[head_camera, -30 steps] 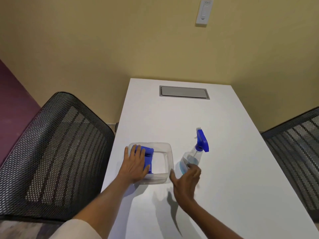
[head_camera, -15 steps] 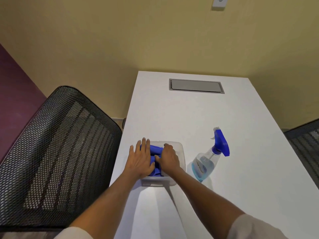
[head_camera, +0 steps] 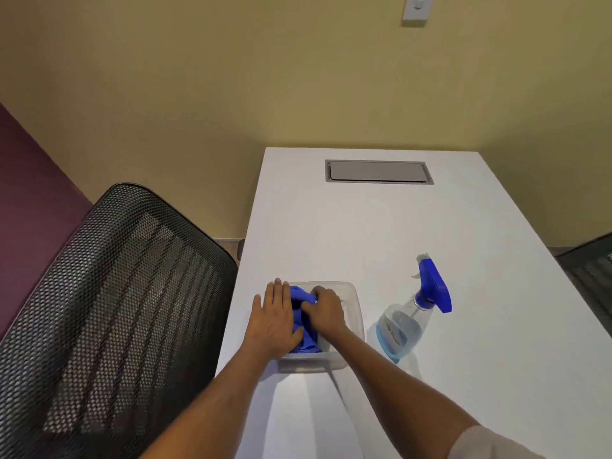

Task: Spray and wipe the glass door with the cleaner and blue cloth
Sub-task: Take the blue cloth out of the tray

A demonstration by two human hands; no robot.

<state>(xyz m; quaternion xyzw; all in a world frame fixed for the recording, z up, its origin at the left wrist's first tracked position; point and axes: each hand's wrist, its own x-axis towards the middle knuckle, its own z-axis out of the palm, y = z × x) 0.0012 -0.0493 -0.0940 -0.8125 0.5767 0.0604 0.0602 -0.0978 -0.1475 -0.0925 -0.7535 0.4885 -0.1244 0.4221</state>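
Observation:
A blue cloth [head_camera: 303,323] lies bunched inside a clear plastic tub [head_camera: 354,306] near the left edge of the white table [head_camera: 381,226]. My left hand [head_camera: 273,321] lies flat on the tub's left rim and the cloth, fingers spread. My right hand [head_camera: 326,313] is inside the tub with its fingers closed on a fold of the cloth. The spray bottle [head_camera: 402,329] of pale blue cleaner, with a blue trigger head, stands to the right of the tub, apart from both hands. No glass door is in view.
A black mesh chair [head_camera: 112,309] stands close against the table's left side. Another mesh chair [head_camera: 589,270] shows at the right edge. A grey cable hatch [head_camera: 377,171] is set in the table's far end. A yellow wall with a switch [head_camera: 416,8] lies beyond.
My right hand left the spray bottle, moved left into the tub and closed on the cloth. My left hand stayed on the tub's left side. The bottle stands alone now.

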